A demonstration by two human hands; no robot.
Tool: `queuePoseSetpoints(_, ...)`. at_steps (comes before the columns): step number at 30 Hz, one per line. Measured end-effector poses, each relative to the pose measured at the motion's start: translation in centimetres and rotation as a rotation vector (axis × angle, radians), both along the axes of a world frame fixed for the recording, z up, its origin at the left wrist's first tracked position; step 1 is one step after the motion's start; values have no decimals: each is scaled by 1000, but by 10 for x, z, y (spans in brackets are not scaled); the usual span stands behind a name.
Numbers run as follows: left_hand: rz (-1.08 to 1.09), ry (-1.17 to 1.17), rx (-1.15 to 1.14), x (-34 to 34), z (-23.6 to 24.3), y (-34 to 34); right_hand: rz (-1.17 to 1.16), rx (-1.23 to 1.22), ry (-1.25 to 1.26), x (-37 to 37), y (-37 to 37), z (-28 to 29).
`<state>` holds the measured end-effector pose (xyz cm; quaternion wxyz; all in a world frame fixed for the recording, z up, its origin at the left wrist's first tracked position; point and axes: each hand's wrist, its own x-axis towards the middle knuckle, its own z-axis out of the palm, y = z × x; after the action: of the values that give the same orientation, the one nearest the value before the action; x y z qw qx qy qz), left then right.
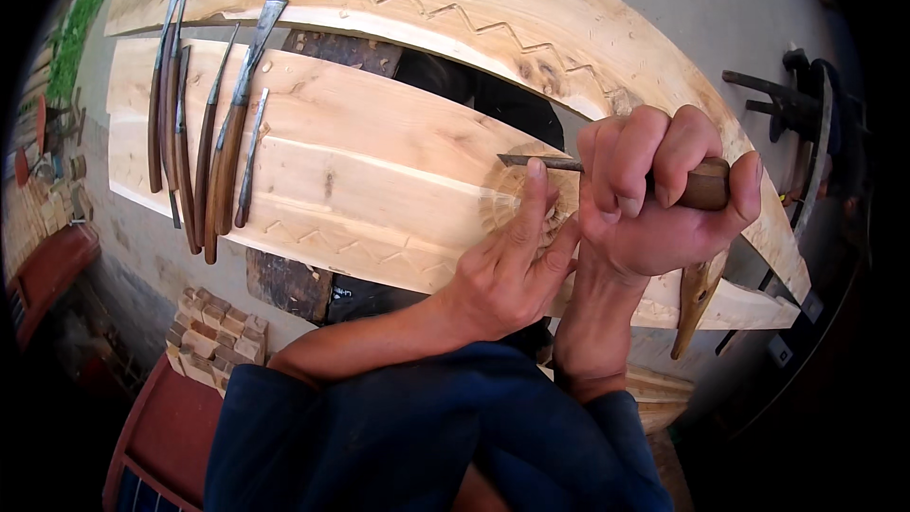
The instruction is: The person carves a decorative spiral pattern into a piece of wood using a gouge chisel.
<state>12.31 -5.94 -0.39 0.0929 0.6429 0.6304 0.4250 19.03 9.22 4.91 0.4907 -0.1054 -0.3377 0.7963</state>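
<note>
A person leans over a long pale wooden board, its long axis running from between nine and ten o'clock to between three and four. Their right hand is a closed fist around the wooden handle of a chisel. The chisel's slim dark blade leaves the fist toward nine o'clock, almost level, its tip over the upper edge of a round carved rosette. Whether the tip touches wood cannot be told.

The left hand is the nearer to the rosette, which lies at twelve o'clock from it. That hand is empty and partly open, forefinger stretched up across the carving, its tip just beside the blade; contact is unclear. From the right fist, the rosette lies around nine o'clock. Farther off, at ten o'clock from the left hand, a row of carving tools rests across the board.
</note>
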Motion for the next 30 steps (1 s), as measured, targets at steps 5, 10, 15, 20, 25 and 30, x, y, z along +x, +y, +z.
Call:
queuePoseSetpoints(5,-64,-4,97,-16,14,-15,14,147,-71,6,-21,22)
queuePoseSetpoints(10,-436,-22,180,-44,29,-45,-310,458,-311,78,-33,53)
queuePoseSetpoints(15,-314,129,-65,-71,29,-47,-666,657,-1441,111,-70,35)
queuePoseSetpoints(20,-123,264,-288,-81,22,-9,-331,671,-1804,117,-111,-7)
queuePoseSetpoints(25,-146,311,-355,-80,19,9,-311,693,-1771,109,-114,-20)
queuePoseSetpoints(30,-157,361,-293,-83,17,8,-345,782,-1735,112,-110,-25)
